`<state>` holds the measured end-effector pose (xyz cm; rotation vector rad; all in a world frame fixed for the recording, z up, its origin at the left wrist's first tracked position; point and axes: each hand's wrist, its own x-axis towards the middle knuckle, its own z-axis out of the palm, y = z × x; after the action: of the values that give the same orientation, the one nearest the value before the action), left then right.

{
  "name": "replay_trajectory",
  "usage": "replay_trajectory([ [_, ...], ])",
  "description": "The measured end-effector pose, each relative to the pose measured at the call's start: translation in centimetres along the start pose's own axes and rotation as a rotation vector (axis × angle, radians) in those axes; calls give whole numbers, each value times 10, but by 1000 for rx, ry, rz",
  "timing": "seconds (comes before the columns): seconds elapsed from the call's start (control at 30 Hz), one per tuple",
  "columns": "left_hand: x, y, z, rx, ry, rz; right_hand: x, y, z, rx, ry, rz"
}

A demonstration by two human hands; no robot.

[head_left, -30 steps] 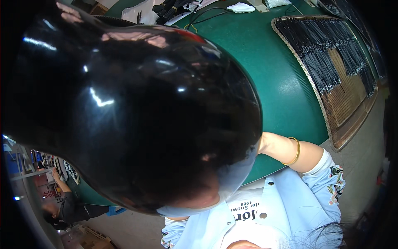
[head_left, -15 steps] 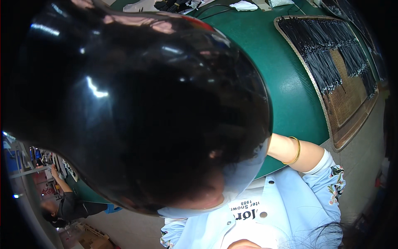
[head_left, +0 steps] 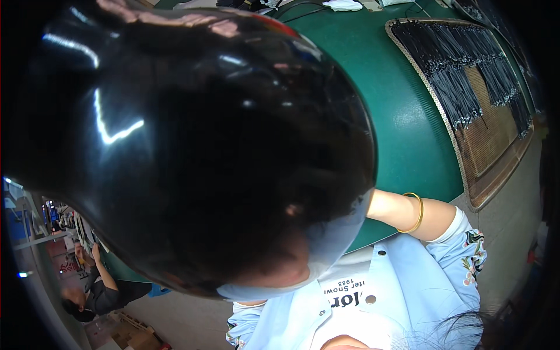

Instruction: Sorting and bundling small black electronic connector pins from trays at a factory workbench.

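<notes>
A large glossy black rounded thing [head_left: 233, 151], with a narrower part toward the left, fills most of the view; its kind I cannot tell. Both my hands are hidden behind it. My right forearm [head_left: 394, 210], wearing a gold bangle, reaches in behind its right edge. Of my left arm only a bit of the light blue embroidered sleeve [head_left: 245, 326] shows below it. What either hand holds or touches is out of sight. Blurred reflections lie on the black surface.
The green tabletop [head_left: 402, 116] stretches behind the black thing. On its right lies a brown mesh tray [head_left: 487, 157] with several bundles of thin black cables [head_left: 461, 52]. Cables and white pieces are at the far edge. A co-worker [head_left: 99, 291] sits at the far left.
The black thing sits slightly farther left in the view, and the bright glints on it have shifted. My right forearm reaches a little farther left. The co-worker's arms have moved.
</notes>
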<state>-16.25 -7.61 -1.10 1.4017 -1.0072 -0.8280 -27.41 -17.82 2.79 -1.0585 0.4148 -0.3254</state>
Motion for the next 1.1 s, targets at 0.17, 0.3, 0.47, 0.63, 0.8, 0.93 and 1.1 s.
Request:
replay_trajectory([
  [0.17,0,1,-6,-495,-318,-214,5,17,-1,53,85,-172],
  [0.3,-3,3,-10,-631,-317,-312,0,7,4,9,112,-111],
  [0.47,-5,11,-12,-709,-328,-338,19,38,-5,-2,32,-396],
  [0.63,-4,4,-15,-701,-368,-352,4,20,-3,317,-43,-68],
  [0.8,-4,7,-13,-712,-382,-360,2,16,-6,309,-74,19],
  [0.93,-5,5,-14,-726,-405,-340,3,20,-3,320,-74,-7],
  [1.1,-3,4,-17,-731,-456,-346,0,12,-5,331,-140,-21],
])
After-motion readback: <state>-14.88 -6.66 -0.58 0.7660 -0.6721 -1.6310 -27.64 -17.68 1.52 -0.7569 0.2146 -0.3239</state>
